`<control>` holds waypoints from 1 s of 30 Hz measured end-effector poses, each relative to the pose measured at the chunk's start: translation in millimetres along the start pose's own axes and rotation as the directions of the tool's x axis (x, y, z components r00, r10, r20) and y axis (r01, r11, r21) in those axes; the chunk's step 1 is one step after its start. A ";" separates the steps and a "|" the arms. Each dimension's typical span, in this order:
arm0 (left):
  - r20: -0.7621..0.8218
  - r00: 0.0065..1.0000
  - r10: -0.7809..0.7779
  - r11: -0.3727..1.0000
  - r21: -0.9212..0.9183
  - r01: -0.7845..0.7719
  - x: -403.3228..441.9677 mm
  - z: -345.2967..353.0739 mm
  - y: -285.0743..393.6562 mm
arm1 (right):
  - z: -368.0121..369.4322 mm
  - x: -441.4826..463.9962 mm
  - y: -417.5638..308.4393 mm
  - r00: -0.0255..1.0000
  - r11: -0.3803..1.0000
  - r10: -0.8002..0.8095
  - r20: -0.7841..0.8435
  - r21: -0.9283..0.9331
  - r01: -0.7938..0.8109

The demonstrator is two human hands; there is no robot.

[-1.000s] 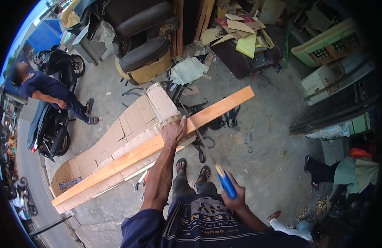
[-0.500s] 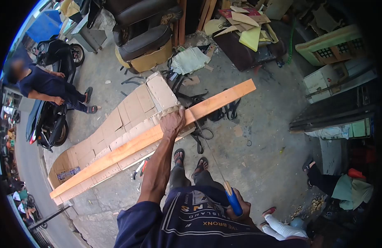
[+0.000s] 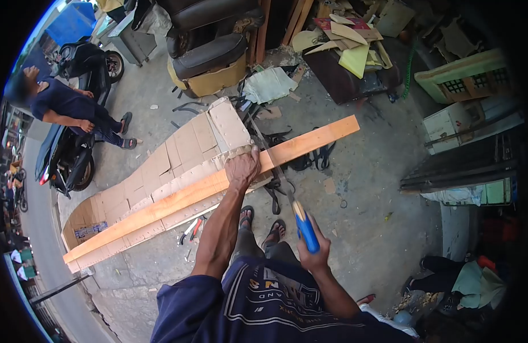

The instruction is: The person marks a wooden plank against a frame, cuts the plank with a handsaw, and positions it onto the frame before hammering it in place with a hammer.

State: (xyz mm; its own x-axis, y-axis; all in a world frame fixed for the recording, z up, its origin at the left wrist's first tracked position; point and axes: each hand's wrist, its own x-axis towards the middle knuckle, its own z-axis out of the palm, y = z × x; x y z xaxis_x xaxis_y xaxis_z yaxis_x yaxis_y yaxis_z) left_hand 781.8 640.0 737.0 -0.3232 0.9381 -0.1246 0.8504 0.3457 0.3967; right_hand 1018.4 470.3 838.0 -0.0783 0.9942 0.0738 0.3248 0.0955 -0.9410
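Observation:
A long wooden plank (image 3: 318, 137) lies slantwise along a cardboard-covered frame (image 3: 184, 144), and its right end sticks out past the frame. My left hand (image 3: 242, 169) is wrapped over the plank near the frame's edge, fingers closed on it. My right hand (image 3: 316, 251) grips the blue handle of a handsaw (image 3: 305, 228). The saw's thin blade crosses the plank just right of my left hand, its tip reaching beyond the far side. How deep the blade sits in the wood, I cannot tell.
Pliers (image 3: 189, 230) lie on the concrete by the frame, and black straps (image 3: 320, 157) behind the plank. A torn armchair (image 3: 209, 51) and a scrap pile (image 3: 352, 51) stand at the back. A person (image 3: 66, 106) is beside a motorcycle (image 3: 75, 166); others sit at lower right.
My right hand has pushed the saw forward, away from my body, so more blade shows beyond the plank. My left hand stays on the plank. The person at left has raised a hand.

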 end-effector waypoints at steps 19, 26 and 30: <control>-0.084 0.996 0.033 0.999 -0.041 -0.036 18.7 1.8 3.8 | -14.0 -12.6 -9.6 0.996 0.998 0.044 0.073 -0.051 -0.040; -0.002 0.999 0.041 0.998 -0.051 -0.041 7.9 -9.7 7.1 | 53.8 85.8 26.7 1.000 1.000 0.000 0.011 -0.011 0.000; 0.144 0.989 -0.027 0.998 -0.047 0.034 11.3 -15.5 10.3 | 23.7 52.3 10.0 0.988 0.993 0.118 0.101 -0.024 -0.116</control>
State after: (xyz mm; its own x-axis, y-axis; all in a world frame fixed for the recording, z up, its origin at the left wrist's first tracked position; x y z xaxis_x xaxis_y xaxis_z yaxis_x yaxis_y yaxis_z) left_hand 780.4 653.7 753.7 -0.2829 0.9219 -0.2646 0.8184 0.3759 0.4347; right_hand 995.3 522.1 824.6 -0.1344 0.9883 -0.0717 0.3546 -0.0196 -0.9348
